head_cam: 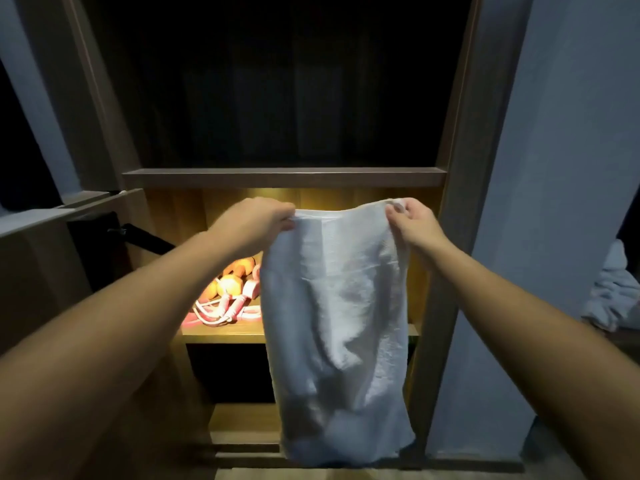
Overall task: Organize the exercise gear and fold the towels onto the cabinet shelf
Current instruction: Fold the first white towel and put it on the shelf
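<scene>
- White towel point(336, 323): hangs lengthwise in the air in front of the cabinet point(460, 168), held up by its top edge. It covers the right part of the lit shelf's front edge, and its lower end hangs near the cabinet's base.
- Left hand point(256, 220): grips the towel's top left corner, fingers curled over the cloth, arm stretched forward.
- Right hand point(412, 220): pinches the towel's top right corner between thumb and fingers, level with the other hand.
- Lit shelf point(221, 336): a wooden board under warm light, directly behind the towel. Only its left part shows.
- Jump rope point(225, 310): pink and white, lying in loose loops on the left part of the lit shelf, near its front edge.
- Orange gear point(228, 284): rounded pieces just behind the jump rope, toward the shelf's back left corner. Their exact kind cannot be told.
- Upper board point(284, 176): a dark wooden shelf edge above the hands, with an unlit compartment over it.
- Black strap point(149, 240): slants beside the cabinet's left side.
- Pale cloth point(613, 292): bunched at the right edge of the view, well apart from the towel.
</scene>
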A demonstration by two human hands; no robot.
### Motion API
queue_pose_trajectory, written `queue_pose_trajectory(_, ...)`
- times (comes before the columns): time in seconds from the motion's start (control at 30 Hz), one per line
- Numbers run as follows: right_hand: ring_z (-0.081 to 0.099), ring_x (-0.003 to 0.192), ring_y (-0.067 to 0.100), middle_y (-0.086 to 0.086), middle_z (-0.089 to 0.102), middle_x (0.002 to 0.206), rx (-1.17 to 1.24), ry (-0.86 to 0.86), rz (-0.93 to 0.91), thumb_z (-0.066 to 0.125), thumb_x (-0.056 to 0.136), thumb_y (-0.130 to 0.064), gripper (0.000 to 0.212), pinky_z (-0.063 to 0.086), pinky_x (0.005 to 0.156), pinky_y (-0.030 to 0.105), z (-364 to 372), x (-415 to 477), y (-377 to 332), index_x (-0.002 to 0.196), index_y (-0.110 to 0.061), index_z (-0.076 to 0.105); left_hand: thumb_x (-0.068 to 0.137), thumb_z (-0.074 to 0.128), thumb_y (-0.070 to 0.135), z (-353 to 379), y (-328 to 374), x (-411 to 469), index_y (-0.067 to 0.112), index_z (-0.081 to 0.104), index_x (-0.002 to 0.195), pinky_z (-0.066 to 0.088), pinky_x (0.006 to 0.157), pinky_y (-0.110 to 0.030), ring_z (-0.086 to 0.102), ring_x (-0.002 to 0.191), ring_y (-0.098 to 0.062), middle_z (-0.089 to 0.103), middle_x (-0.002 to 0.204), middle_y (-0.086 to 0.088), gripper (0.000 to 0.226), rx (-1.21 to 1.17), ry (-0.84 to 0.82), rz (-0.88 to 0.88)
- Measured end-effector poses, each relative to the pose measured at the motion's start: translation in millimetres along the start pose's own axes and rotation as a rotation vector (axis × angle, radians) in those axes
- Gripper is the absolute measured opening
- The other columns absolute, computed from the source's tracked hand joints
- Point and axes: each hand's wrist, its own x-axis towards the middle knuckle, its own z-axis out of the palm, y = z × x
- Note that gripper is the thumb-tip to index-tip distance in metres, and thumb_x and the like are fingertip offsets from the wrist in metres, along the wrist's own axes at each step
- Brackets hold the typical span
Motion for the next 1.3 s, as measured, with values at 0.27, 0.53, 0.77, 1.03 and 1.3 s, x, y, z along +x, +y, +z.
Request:
queue_pose_trajectory(0.27,0.059,0.095,0.019,0.002,0.061,0.105,-0.092,0.186,0.107,0.052,0.099,-0.039,0.025,0.046,0.073,0.031,-47.3,20.3,32.2,0.112,-0.017,0.057,0.095,0.06,0.034,-8.9,-32.5,-14.1,0.029,0.046,0.093,0.035,0.052,-0.02,0.053,0.068,-0.008,0.052,0.079,0.01,0.015,-0.072,-0.158,0.023)
queue_pose_trajectory(0.53,0.056,0.09,0.02,0.002,0.058,0.094,-0.168,0.215,0.132,0.053,0.098,-0.038,0.023,0.05,0.078,0.041,-45.6,31.7,32.7,0.101,-0.015,0.056,0.086,0.073,0.019,-8.0,-29.0,-10.1,0.023,0.065,0.102,0.057,0.071,-0.027,0.063,0.082,-0.011,0.067,0.095,0.001,0.018,-0.308,-0.386,0.027)
queue_pose_trajectory(0.77,0.051,0.079,0.011,-0.002,0.056,0.089,-0.085,0.179,0.055,0.05,0.101,-0.032,0.021,0.04,0.062,0.025,-34.4,41.5,8.0,0.103,-0.012,0.056,0.094,0.062,0.035,-14.8,13.8,-14.1,0.018,0.062,0.101,0.042,0.054,-0.015,0.055,0.068,-0.01,0.06,0.086,0.003,0.019,-0.369,-0.61,0.152)
queue_pose_trajectory(1.03,0.058,0.083,0.012,-0.003,0.063,0.088,0.203,-0.01,-0.077,0.058,0.097,-0.031,0.009,0.051,0.073,0.024,-60.6,38.3,-3.9,0.091,-0.025,0.062,0.095,0.056,0.042,-7.2,-10.2,-15.7,0.025,0.049,0.098,0.053,0.051,-0.018,0.069,0.057,-0.017,0.066,0.089,-0.003,0.019,-0.443,-0.393,-0.283)
queue_pose_trajectory(1.3,0.066,0.081,0.008,0.0,0.067,0.093,0.237,-0.244,-0.032,0.068,0.079,-0.041,0.034,0.055,0.067,0.021,-86.0,30.3,-8.0,0.104,-0.018,0.065,0.092,0.065,0.026,1.6,-22.7,-4.7,0.017,0.061,0.081,0.05,0.046,-0.016,0.069,0.053,-0.016,0.065,0.079,-0.007,0.015,-0.247,-0.335,-0.328)
